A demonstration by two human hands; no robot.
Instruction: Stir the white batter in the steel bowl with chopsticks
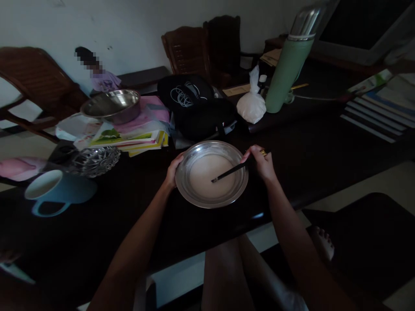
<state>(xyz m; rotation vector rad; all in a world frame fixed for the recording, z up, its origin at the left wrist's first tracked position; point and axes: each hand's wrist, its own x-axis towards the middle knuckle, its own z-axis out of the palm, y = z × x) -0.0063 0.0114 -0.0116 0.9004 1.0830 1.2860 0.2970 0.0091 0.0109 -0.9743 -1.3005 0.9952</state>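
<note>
A round metal bowl [181, 190] holding a pale, milky liquid [207, 172] stands on the dark table in front of me. My left hand [174, 172] is closed on the bowl's left rim. On the opposite side, my right hand [262, 162], with a gold-coloured ring on one finger, grips a slim black stick [231, 172] with a small silvery part near its lower end. The stick slants down to the left into the bowl, its lower end at the liquid. Whether it is one stick or two close together, I cannot tell.
Behind the bowl lies a black bag [204, 116], with a tied white powder bag [251, 106] and a green thermos [285, 73] to its right. At left are a blue mug [65, 190], a glass dish [97, 162] and a metal basin [126, 113]. A person [103, 80] is beyond.
</note>
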